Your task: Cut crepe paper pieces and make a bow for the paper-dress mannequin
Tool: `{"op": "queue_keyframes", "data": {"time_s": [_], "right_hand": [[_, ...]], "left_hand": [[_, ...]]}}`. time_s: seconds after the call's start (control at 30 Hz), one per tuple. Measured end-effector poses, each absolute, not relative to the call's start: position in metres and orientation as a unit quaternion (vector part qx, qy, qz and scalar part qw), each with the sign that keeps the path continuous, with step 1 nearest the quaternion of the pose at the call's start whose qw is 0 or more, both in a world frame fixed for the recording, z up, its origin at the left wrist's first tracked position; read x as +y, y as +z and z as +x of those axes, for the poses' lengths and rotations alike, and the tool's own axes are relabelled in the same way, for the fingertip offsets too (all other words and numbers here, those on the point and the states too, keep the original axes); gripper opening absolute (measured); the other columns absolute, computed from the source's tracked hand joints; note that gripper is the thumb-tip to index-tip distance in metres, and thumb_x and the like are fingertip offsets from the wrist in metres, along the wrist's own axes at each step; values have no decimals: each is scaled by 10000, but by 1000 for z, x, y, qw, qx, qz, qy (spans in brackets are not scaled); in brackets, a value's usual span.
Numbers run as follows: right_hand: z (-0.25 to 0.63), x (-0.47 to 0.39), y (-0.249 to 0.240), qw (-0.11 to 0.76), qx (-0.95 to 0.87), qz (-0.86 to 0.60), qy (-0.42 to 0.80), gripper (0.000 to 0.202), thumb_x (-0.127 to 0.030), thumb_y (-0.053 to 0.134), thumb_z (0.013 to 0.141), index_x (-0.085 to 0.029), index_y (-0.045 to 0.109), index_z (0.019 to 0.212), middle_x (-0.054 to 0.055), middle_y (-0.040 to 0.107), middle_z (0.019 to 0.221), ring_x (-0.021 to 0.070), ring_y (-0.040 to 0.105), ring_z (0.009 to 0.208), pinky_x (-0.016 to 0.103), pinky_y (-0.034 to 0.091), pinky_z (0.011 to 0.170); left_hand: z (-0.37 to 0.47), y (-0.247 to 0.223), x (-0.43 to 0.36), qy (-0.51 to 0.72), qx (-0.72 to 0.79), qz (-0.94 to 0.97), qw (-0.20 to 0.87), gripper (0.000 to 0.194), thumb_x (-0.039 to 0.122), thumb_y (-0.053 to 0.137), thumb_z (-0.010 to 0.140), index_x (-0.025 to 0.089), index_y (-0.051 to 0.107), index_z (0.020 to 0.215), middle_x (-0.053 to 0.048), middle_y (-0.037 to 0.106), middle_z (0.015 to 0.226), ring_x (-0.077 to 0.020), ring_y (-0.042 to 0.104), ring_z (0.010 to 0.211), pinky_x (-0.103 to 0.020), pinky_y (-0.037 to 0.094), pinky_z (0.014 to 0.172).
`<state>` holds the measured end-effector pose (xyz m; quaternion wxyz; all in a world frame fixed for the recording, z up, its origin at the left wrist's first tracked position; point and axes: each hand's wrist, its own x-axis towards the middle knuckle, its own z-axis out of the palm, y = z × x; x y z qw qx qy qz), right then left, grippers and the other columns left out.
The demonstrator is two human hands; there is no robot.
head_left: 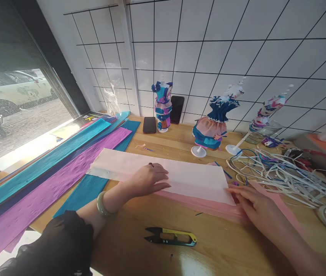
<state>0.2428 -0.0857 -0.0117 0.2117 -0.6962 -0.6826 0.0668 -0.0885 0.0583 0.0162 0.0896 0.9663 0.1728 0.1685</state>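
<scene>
A long white strip of paper [191,172] lies over a pink strip of crepe paper [200,205] on the wooden table. My left hand [151,179] rests flat on the white paper, fingers stretched out and holding nothing. At the paper's right end, my right hand [246,197] pinches its edge between thumb and fingers; part of the grip is hidden. Nearer to me, yellow-and-black thread snips [171,237] lie with their blades apart.
Purple crepe paper [65,184] and turquoise crepe paper [45,165] spread along the left. Small dressed forms, one in blue and pink [211,126], stand at the back beside a dark phone [149,125]. Tangled white strips [277,172] heap at the right, near a glass jar [269,130].
</scene>
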Motion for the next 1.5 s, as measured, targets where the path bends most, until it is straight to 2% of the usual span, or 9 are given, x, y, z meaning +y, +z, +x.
{"op": "queue_keyframes", "data": {"time_s": [0.27, 0.43, 0.6, 0.8, 1.03, 1.17, 1.33, 1.43, 1.5], "right_hand": [[237, -83, -6, 237, -605, -754, 98, 335, -402, 412, 846, -229, 624, 1039, 50, 682, 1039, 232, 635, 919, 342, 512, 736], [229, -80, -6, 251, -580, -768, 105, 346, -415, 477, 793, -214, 626, 1032, 53, 704, 938, 242, 651, 865, 348, 515, 702], [226, -77, -9, 247, -580, -769, 109, 351, -431, 491, 766, -217, 636, 1004, 48, 714, 848, 253, 659, 804, 384, 510, 692], [227, -78, -9, 239, -574, -773, 126, 357, -420, 493, 766, -212, 626, 1024, 42, 713, 865, 245, 651, 835, 369, 502, 706], [230, -79, -10, 245, -566, -770, 159, 395, -397, 492, 776, -202, 579, 1108, 53, 693, 913, 244, 627, 881, 380, 478, 768], [232, -76, -12, 300, -542, -770, 152, 461, -395, 505, 771, -171, 524, 1174, 68, 667, 888, 224, 625, 822, 361, 486, 742], [232, -71, -10, 380, -477, -780, 144, 588, -450, 571, 724, -192, 463, 1241, 86, 620, 1061, 207, 628, 801, 332, 503, 683], [230, -72, -3, 387, -470, -779, 151, 557, -481, 557, 739, -202, 482, 1215, 26, 644, 831, 191, 618, 679, 322, 491, 633], [228, -73, 3, 387, -485, -762, 185, 394, -479, 512, 775, -203, 568, 1050, -14, 603, 663, 177, 590, 583, 306, 473, 586]], "left_hand": [[-100, 4, 88, 135, 337, 932, -7, 314, 297, 459, 880, 163, 520, 1157, -109, 580, 1131, -250, 479, 1109, -391, 429, 873], [-105, -1, 101, 111, 381, 917, -37, 255, 244, 413, 890, 164, 553, 1086, -114, 574, 1019, -259, 498, 1018, -392, 434, 791], [-105, -4, 110, 132, 374, 917, -33, 227, 231, 421, 876, 187, 622, 972, -108, 548, 953, -265, 483, 1002, -420, 423, 814], [-106, -6, 113, 173, 357, 917, -35, 174, 196, 445, 862, 193, 619, 855, -74, 565, 908, -237, 464, 1055, -436, 356, 949], [-102, 2, 110, 194, 379, 904, -25, 204, 207, 364, 906, 184, 566, 886, -50, 631, 881, -210, 532, 972, -379, 372, 876], [-102, 9, 106, 220, 369, 903, -25, 204, 214, 364, 912, 175, 564, 888, -52, 643, 876, -193, 551, 939, -354, 363, 855], [-104, 14, 104, 305, 291, 906, -28, 188, 187, 374, 911, 180, 562, 897, -50, 655, 918, -178, 542, 1027, -338, 365, 872], [-104, 15, 104, 346, 235, 907, -33, 166, 161, 405, 898, 189, 567, 924, -42, 668, 939, -174, 535, 1070, -339, 374, 887], [-105, 15, 104, 359, 223, 905, -36, 162, 154, 424, 888, 195, 573, 938, -38, 671, 961, -174, 539, 1073, -345, 380, 896]]}}
